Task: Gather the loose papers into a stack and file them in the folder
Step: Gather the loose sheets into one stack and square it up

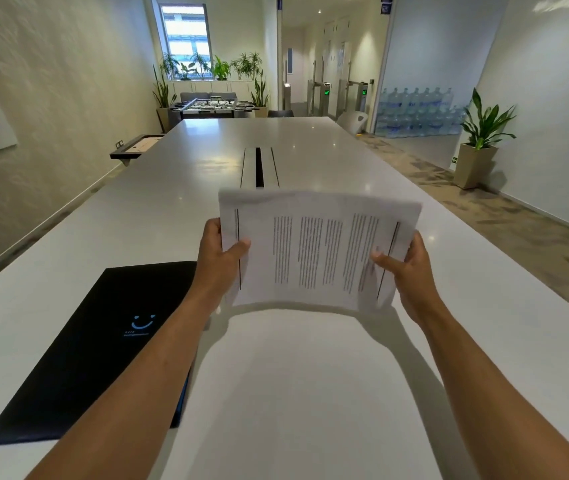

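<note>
A stack of printed white papers (314, 247) is held up above the white table (293, 393), turned sideways so the text lines run vertically. My left hand (219, 251) grips the stack's left edge with the thumb on top. My right hand (406, 268) grips the right edge the same way. The sheets bow slightly and their edges look roughly aligned. A closed black folder (103, 348) with a blue smile logo lies flat on the table to the left, partly under my left forearm.
A cable slot (259, 167) runs along the table's middle beyond the papers. A foosball table (212, 107) and potted plants stand at the far end. A planter (477, 157) and stacked water bottles (418, 114) are on the right.
</note>
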